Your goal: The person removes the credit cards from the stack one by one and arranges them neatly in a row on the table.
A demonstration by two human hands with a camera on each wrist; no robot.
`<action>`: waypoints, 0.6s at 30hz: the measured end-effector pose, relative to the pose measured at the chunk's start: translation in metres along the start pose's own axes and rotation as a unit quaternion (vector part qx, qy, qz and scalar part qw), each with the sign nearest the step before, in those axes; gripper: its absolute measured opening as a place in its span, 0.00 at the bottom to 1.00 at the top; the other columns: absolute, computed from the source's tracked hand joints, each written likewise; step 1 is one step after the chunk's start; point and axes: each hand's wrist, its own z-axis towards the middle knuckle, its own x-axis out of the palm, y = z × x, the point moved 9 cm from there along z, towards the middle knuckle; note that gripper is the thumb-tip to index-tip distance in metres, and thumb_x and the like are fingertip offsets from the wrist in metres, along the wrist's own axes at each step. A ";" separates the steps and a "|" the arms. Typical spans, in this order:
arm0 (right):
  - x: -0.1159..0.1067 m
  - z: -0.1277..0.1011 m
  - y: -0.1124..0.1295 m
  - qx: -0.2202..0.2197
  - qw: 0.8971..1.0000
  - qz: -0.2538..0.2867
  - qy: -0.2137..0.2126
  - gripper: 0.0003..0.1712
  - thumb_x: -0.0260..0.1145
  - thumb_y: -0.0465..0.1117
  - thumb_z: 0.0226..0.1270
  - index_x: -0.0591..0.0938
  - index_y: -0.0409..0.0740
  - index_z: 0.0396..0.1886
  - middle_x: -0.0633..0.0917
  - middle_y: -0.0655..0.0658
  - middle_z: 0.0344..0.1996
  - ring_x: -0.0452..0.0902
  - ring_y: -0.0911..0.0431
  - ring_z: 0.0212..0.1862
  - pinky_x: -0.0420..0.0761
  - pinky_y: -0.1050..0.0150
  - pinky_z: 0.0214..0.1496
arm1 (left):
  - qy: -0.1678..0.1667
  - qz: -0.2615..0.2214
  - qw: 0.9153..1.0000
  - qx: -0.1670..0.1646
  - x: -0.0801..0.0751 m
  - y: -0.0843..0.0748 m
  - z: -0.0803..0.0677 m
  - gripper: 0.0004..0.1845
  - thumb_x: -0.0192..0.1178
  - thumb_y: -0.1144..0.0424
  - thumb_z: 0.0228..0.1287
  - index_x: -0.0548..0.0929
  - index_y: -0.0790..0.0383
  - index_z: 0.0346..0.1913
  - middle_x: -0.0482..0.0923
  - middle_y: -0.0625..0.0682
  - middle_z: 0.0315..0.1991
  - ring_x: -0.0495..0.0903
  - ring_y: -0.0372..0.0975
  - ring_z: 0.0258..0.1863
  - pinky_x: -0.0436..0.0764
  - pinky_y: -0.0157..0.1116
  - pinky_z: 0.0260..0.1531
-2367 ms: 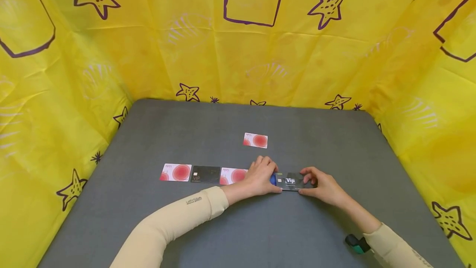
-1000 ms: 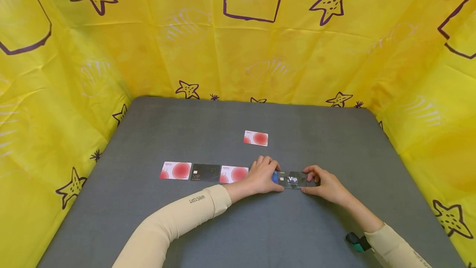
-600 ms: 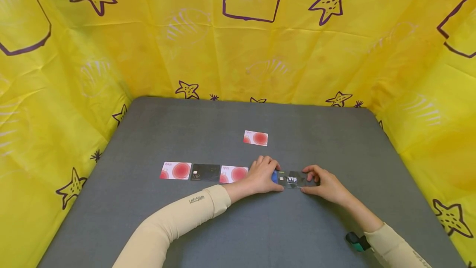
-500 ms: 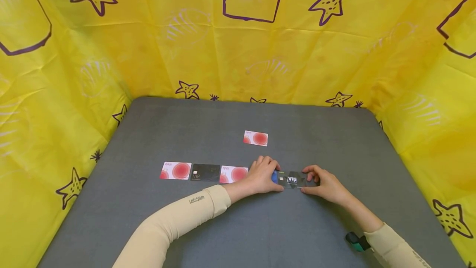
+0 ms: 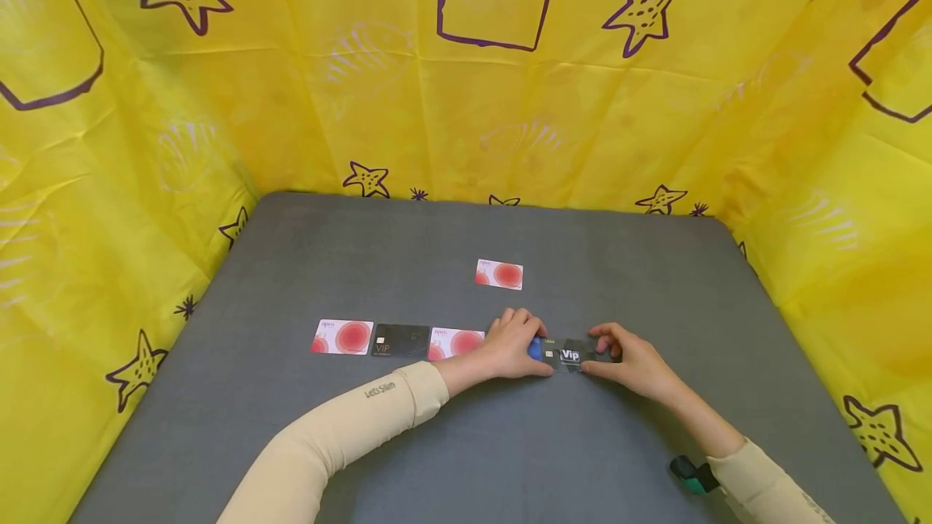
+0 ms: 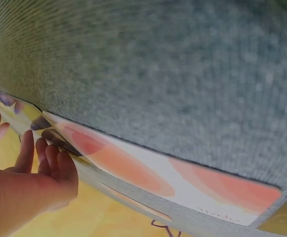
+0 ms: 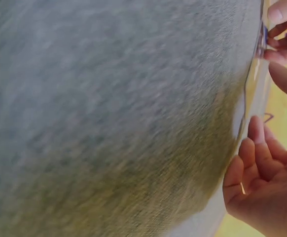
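In the head view a dark card marked "Vip" [image 5: 570, 355] lies on the grey table, at the right end of a row of cards. My right hand [image 5: 632, 358] pinches it by its right part, thumb at the near edge and fingers at the far edge. A blue card [image 5: 535, 348] shows beside its left edge, mostly covered by my left hand [image 5: 513, 346], which grips it with thumb and fingers on opposite edges. The right wrist view shows my right hand [image 7: 264, 173] with bent fingers at the table's surface.
Left of my hands lie a red-and-white card [image 5: 455, 343], a black VIP card [image 5: 400, 340] and another red-and-white card [image 5: 342, 337]. One more red-and-white card [image 5: 499, 274] lies farther back. Yellow cloth [image 5: 473, 120] surrounds the grey table [image 5: 451, 459] on three sides.
My right thumb has slid slightly left along the near edge of the Vip card. The left hand and the other cards stay in place; the head view tilts a little.
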 end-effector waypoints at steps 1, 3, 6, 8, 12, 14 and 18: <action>0.000 0.001 0.001 0.000 1.000 -0.002 -0.005 0.29 0.78 0.47 0.52 0.78 0.40 0.51 0.79 0.50 0.33 0.69 0.56 0.33 0.68 0.66 0.34 | 0.001 -0.006 1.000 0.001 -0.001 0.001 0.000 0.26 0.73 0.45 0.48 0.80 0.53 0.48 0.72 0.47 0.45 0.67 0.40 0.46 0.66 0.34 0.43; 0.000 0.004 0.003 0.004 1.000 -0.005 -0.011 0.29 0.78 0.48 0.52 0.79 0.41 0.51 0.79 0.51 0.34 0.70 0.56 0.35 0.69 0.65 0.35 | 0.005 -0.017 1.000 0.004 -0.001 0.002 0.000 0.25 0.73 0.45 0.49 0.80 0.54 0.48 0.73 0.47 0.45 0.67 0.40 0.46 0.66 0.34 0.44; 0.003 0.008 0.006 0.009 1.000 -0.002 -0.012 0.29 0.78 0.49 0.52 0.79 0.43 0.51 0.80 0.51 0.35 0.72 0.55 0.36 0.71 0.63 0.37 | 0.014 -0.029 0.999 0.015 -0.001 0.004 0.000 0.25 0.72 0.46 0.51 0.80 0.54 0.49 0.73 0.47 0.45 0.67 0.40 0.46 0.66 0.34 0.45; 0.006 0.012 0.008 0.007 1.000 0.002 -0.013 0.28 0.77 0.49 0.53 0.79 0.43 0.50 0.80 0.51 0.35 0.73 0.55 0.38 0.72 0.62 0.39 | 0.021 -0.038 0.999 0.026 -0.001 0.004 0.000 0.25 0.72 0.46 0.51 0.80 0.55 0.50 0.74 0.48 0.46 0.67 0.40 0.47 0.66 0.34 0.46; 0.012 0.018 0.016 -0.004 1.000 0.019 -0.018 0.26 0.77 0.47 0.53 0.80 0.43 0.50 0.82 0.50 0.36 0.75 0.54 0.39 0.74 0.58 0.43 | 0.030 -0.066 0.996 0.047 -0.004 0.007 0.000 0.25 0.71 0.49 0.54 0.80 0.59 0.51 0.76 0.51 0.48 0.68 0.42 0.48 0.68 0.35 0.48; 0.014 0.022 0.021 -0.010 0.999 0.031 -0.023 0.25 0.78 0.45 0.53 0.80 0.42 0.49 0.82 0.49 0.36 0.76 0.53 0.39 0.75 0.58 0.44 | 0.032 -0.078 0.995 0.057 -0.006 0.009 0.001 0.25 0.70 0.51 0.55 0.80 0.60 0.52 0.77 0.52 0.49 0.69 0.43 0.49 0.68 0.35 0.50; 0.018 0.028 0.029 -0.022 0.998 0.049 -0.030 0.23 0.78 0.42 0.53 0.80 0.41 0.47 0.83 0.47 0.36 0.78 0.52 0.39 0.77 0.59 0.44 | 0.029 -0.091 0.993 0.074 -0.010 0.015 0.000 0.24 0.69 0.53 0.57 0.80 0.61 0.53 0.78 0.53 0.48 0.72 0.43 0.50 0.69 0.35 0.52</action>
